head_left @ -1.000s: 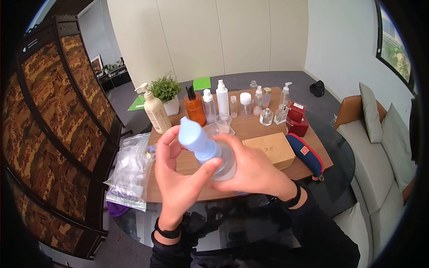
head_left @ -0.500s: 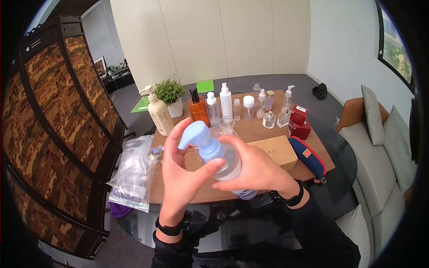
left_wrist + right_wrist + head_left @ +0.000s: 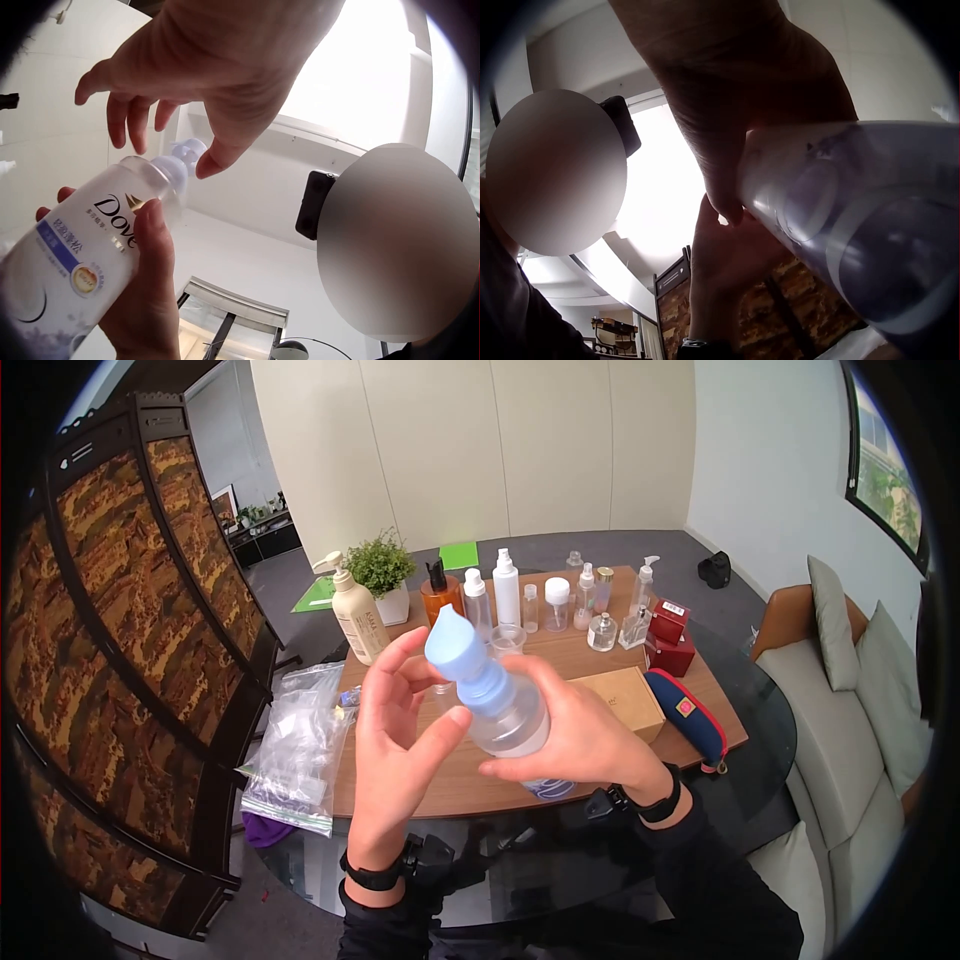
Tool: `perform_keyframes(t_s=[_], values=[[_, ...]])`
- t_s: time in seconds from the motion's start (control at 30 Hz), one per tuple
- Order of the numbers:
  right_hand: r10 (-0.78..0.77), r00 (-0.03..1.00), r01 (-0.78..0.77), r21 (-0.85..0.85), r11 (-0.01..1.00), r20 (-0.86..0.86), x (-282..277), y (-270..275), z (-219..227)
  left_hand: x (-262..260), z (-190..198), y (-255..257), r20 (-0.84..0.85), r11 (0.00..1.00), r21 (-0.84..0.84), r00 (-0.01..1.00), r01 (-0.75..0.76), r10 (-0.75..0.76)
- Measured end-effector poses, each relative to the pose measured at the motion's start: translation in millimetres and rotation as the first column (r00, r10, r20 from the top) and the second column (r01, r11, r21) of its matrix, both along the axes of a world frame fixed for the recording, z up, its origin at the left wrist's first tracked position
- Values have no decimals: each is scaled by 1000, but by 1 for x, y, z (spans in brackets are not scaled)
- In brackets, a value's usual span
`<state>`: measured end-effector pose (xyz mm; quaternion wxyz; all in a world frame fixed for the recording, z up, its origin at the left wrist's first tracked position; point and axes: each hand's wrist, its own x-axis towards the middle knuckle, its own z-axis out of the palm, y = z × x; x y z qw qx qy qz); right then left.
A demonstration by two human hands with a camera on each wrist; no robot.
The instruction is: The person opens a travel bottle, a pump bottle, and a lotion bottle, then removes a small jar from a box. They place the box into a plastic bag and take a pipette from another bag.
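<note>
Tilted over the table, a clear Dove pump bottle (image 3: 515, 725) with a light blue pump head (image 3: 462, 652) is in my right hand (image 3: 590, 738). That hand grips the bottle's body, thumb on the near side, fingers round the far side. The printed label (image 3: 82, 240) shows in the left wrist view. My left hand (image 3: 402, 735) is beside the pump head, its fingers spread and loosely bent around it. In the left wrist view the left thumb (image 3: 216, 159) comes close to the pump, and the other fingers stand apart from it.
A wooden table (image 3: 400, 790) bears a beige pump bottle (image 3: 358, 622), a potted plant (image 3: 382, 565), several small bottles, a cardboard box (image 3: 625, 700), red boxes (image 3: 670, 650) and a blue pouch (image 3: 687, 715). Clear plastic bags (image 3: 295, 750) hang over its left edge.
The pump's spout pointed left half a second ago and now points away from me. My left thumb has drawn back from the pump's collar. The right hand keeps its grip.
</note>
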<state>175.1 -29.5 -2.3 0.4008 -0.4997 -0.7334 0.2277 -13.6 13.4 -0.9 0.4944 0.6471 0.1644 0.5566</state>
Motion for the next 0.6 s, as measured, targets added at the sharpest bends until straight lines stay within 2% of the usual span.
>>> perform_keyframes(t_s=[0.13, 0.23, 0.27, 0.33, 0.37, 0.43, 0.47, 0.53, 0.6], values=[[55, 998, -57, -89, 994, -28, -5, -4, 9, 2, -6, -2, -13, 996, -38, 996, 87, -87], [64, 997, -65, 32, 997, 35, -3, -2, 1, 0, -2, -1, -22, 998, -44, 999, 39, -40], [57, 997, -58, 26, 998, 54, -3, -2, 1, -1, -1, -1, -14, 999, -44, 1000, 26, -27], [44, 995, -46, 16, 999, 89, -2, -2, 2, 1, 3, -6, 131, 988, -1, 979, -154, 153], [58, 994, -59, 13, 998, 89, -2, -2, 3, -5, 4, -4, 222, 990, -13, 965, -138, 137], [82, 993, -84, 9, 996, 87, -2, -3, 7, -9, 5, -5, 317, 969, 24, 921, -246, 226], [102, 989, -109, 64, 992, 107, -1, -1, 5, -11, 6, -6, 367, 959, 33, 895, -283, 252], [137, 979, -162, 169, 972, 151, 2, 5, 0, -15, 6, -7, 384, 939, 62, 876, -338, 290], [155, 974, -182, 164, 970, 163, 3, 6, 0, -18, 5, -10, 388, 916, 138, 872, -377, 300]])
